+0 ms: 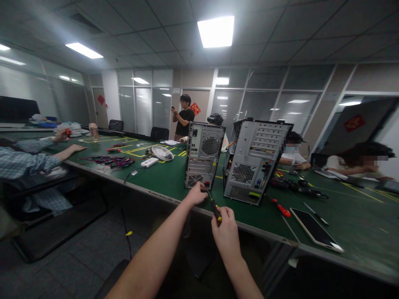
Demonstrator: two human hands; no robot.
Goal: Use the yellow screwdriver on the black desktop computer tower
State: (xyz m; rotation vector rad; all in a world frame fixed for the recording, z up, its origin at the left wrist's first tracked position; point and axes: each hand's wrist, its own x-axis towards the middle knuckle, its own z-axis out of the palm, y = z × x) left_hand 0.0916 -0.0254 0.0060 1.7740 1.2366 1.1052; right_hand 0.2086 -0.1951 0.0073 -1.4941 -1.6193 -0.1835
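Note:
In my right hand (227, 228) is a screwdriver (215, 209) with a black and yellow handle, its shaft pointing up toward the case. My left hand (198, 194) is at the lower back of the smaller computer case (202, 155), fingers closed together near the screwdriver's tip. Whatever those fingers pinch is too small to make out. This case stands upright near the table edge, its rear panel with vents and ports facing me. To its right stands a larger computer case (249, 166), also rear side toward me.
A red-handled screwdriver (282, 208), a phone (315, 229) and a thin metal tool (315, 214) lie at right on the green table (174, 182). Left are bundled cables (109, 161), a white power strip (149, 162) and a white basket (162, 152). Several other people are around the table.

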